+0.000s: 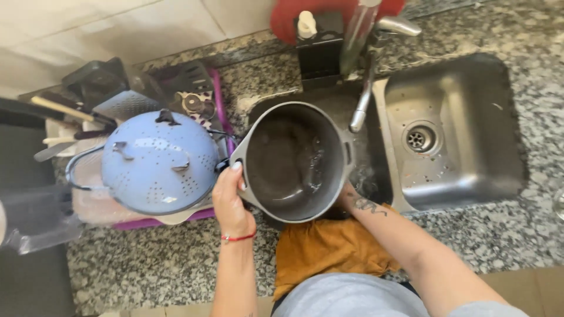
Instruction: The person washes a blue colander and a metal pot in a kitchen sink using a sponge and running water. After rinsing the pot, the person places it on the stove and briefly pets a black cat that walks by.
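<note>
Above the steel sink [505, 147], granite counter [176, 264] meeting pale tiled wall [88, 29].

The pot [294, 161] sits in the left sink basin [346, 105], colander [158, 161] to its left.

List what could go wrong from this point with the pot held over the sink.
The left hand grips the grey pot only at its rim handle; the right hand is mostly hidden behind it, so the wet pot might slip. The faucet hangs just over the rim, so lifting may knock it. The blue colander sits close by the left hand and could be bumped.
</note>
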